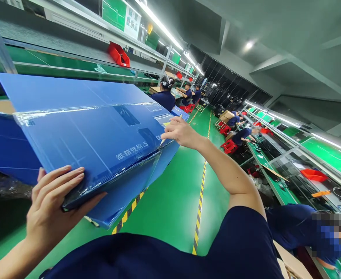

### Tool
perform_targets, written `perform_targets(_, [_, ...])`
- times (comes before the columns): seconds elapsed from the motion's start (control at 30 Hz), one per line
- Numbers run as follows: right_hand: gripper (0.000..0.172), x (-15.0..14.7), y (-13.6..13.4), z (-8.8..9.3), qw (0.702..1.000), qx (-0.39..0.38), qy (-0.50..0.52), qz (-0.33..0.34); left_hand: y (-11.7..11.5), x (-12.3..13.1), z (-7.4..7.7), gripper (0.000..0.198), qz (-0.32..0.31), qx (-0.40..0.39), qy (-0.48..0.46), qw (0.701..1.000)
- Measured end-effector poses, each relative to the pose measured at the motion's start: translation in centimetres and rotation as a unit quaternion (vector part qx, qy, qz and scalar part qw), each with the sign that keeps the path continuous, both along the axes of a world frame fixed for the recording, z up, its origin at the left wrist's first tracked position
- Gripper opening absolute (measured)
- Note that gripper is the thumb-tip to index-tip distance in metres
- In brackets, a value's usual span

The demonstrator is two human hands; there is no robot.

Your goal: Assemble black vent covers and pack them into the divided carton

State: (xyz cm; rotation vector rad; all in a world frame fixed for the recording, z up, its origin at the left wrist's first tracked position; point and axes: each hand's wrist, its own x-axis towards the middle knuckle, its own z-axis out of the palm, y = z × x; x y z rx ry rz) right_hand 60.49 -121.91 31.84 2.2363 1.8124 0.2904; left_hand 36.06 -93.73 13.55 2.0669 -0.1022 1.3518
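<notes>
A large blue corrugated plastic box (95,131), with white printed characters on its panel and clear tape along its seams, is tilted in front of me. My left hand (52,197) grips its near left corner, fingers on top and thumb beneath. At the right edge of the panel, my right hand (180,132) is closed in a pinch. A small pale tip shows below its fingers, against the box edge; what the fingers hold is mostly hidden. Beside those fingers a clear pouch or label (163,119) with a yellowish patch lies on the panel.
Left of me runs a workbench with shelves and a red bin (118,54). Several people sit along both benches, some on red stools (229,146). Yellow-black tape (201,197) marks the green floor. Another person (298,224) is close at my right.
</notes>
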Motion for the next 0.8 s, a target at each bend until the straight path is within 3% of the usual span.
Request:
perform_targets(0.3, [0.037,0.1,-0.4,-0.3,0.996,0.013,-0.084,0.023,-0.3,-0.4,0.4,0.063,0.010,-0.023,0.023,0.999])
perform_targets(0.57, [0.035,2.0,-2.5,0.5,0.996,0.007,-0.080,-0.044,-0.4,-0.4,0.5,0.071,0.012,-0.010,0.020,1.000])
perform_targets(0.8, [0.039,0.2,-1.6,-0.6,0.999,0.042,-0.031,-0.009,-0.1,-0.4,0.9,0.077,0.009,0.014,-0.003,1.000])
